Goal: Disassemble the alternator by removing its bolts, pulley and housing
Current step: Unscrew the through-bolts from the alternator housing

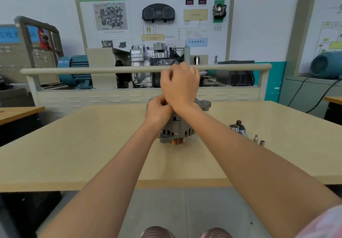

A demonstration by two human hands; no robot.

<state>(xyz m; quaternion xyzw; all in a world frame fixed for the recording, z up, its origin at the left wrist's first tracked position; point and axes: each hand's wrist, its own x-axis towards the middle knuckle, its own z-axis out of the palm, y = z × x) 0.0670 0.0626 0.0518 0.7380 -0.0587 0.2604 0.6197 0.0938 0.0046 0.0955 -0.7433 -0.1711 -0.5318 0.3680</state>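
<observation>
Head view: hands (167,97) hiding alternator (177,130) top

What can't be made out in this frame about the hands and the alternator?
- Head view: the top of the alternator is hidden behind both hands.
- What the left hand grips is covered by its own fingers; only a teal edge shows.
- Whether the right hand holds anything: fingers face away.
- Sockets are too small to size.
</observation>
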